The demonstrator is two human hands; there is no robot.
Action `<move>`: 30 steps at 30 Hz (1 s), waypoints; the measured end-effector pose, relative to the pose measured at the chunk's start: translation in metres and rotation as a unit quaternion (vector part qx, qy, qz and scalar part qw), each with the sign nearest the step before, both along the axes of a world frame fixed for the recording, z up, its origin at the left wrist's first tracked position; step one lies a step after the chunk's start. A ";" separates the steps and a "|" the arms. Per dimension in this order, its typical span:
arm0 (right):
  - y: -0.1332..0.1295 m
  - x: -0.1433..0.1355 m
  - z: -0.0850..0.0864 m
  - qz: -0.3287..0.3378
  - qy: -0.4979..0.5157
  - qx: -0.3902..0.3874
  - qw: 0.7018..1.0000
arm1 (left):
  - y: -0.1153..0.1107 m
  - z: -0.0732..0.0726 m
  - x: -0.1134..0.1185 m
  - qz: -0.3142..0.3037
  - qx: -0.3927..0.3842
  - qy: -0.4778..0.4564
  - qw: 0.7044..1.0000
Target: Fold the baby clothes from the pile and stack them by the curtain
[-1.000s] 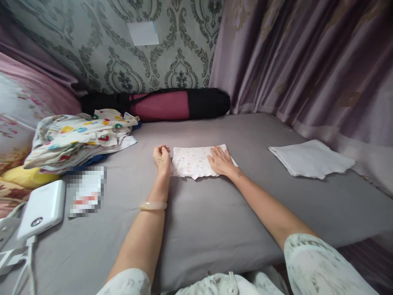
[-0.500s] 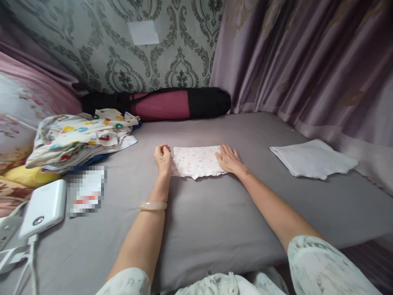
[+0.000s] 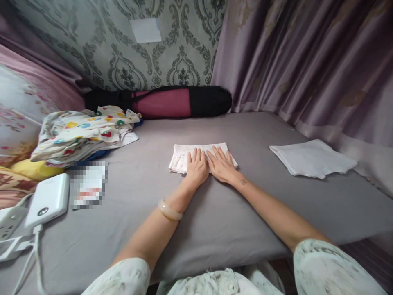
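We note the bed (image 3: 230, 231) bears the cloth (image 3: 180, 159), long axis left to right, directly beneath both our hands; neither is nearer. Our left hand (image 3: 197, 169) rests near its middle, our right hand (image 3: 221, 167) on its right half. Fingers: extended, slightly spread, touching fabric, grasping nothing.

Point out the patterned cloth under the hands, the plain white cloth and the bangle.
Patterned cloth (image 3: 179, 159), head view: uncovered left part.
Plain white cloth (image 3: 313, 159), head view: middle of its upper surface.
Bangle (image 3: 170, 211), head view: middle of its visible band.
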State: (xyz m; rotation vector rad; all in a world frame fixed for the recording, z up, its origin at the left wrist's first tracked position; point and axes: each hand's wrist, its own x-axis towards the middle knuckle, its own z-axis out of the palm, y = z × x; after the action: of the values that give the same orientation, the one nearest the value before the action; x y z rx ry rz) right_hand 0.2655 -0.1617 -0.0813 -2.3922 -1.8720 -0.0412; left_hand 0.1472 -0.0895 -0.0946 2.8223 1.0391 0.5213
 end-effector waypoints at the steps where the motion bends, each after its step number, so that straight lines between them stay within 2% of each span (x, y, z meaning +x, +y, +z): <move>1: -0.001 -0.002 -0.001 0.000 0.002 -0.005 1.000 | -0.004 -0.003 0.001 0.002 0.000 0.017 1.000; 5: 0.000 -0.002 -0.005 -0.006 0.005 -0.011 1.000 | -0.005 -0.008 0.000 0.026 -0.009 0.043 0.999; 11: 0.002 -0.003 -0.006 -0.012 0.023 -0.013 1.000 | -0.002 -0.008 0.001 0.037 -0.037 0.052 0.997; 15: 0.006 0.008 0.001 0.008 0.103 -0.025 0.994 | 0.007 0.000 -0.003 0.014 -0.079 0.028 0.996; 17: 0.008 0.022 0.011 -0.001 0.162 0.002 0.987 | 0.018 0.008 -0.010 0.007 -0.109 -0.001 0.994; 19: 0.008 0.043 0.022 -0.054 0.199 0.045 0.977 | 0.034 0.015 -0.022 0.052 -0.117 -0.040 0.991; 20: 0.006 0.054 0.027 -0.092 0.205 0.052 0.973 | 0.043 0.018 -0.029 0.094 -0.105 -0.056 0.988; 22: 0.000 0.074 0.033 -0.167 0.186 0.021 0.968 | 0.061 0.022 -0.046 0.167 -0.086 -0.057 0.980; 24: -0.007 0.089 0.032 -0.210 0.161 -0.017 0.964 | 0.077 0.025 -0.060 0.226 -0.103 -0.037 0.968; 27: -0.011 0.094 0.022 -0.229 0.125 -0.029 0.965 | 0.088 0.030 -0.073 0.258 -0.173 0.006 0.950; 30: -0.007 0.085 0.014 -0.231 0.106 -0.024 0.967 | 0.088 0.035 -0.073 0.267 -0.211 0.006 0.940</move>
State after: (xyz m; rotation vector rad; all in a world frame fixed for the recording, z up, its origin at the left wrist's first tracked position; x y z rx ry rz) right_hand 0.3503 -0.1688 -0.0672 -2.6858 -1.2099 0.2167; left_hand 0.0738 -0.0019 -0.0598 2.1633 1.6936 0.2660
